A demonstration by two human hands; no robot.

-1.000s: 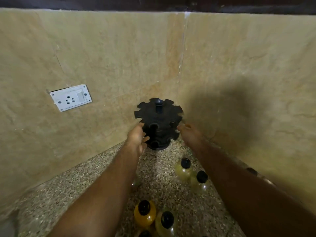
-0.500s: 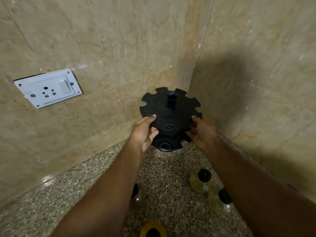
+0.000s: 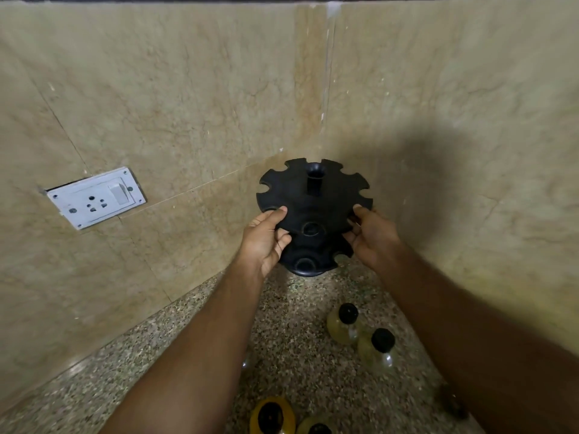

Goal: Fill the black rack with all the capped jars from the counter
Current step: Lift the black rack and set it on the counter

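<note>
- Left hand (image 3: pixel 264 239) and right hand (image 3: pixel 371 236): fingers clasp opposite rims of the black rack (image 3: pixel 313 208).
- Rack stands in the worktop (image 3: pixel 300 355) back corner.
- Capped jars (image 3: pixel 344 327) stand nearer.

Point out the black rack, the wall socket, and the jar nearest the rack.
black rack (image 3: pixel 300 195), head view, bare top disc.
wall socket (image 3: pixel 94 198), head view, white faceplate.
nearest jar (image 3: pixel 347 313), head view, black cap.
</note>
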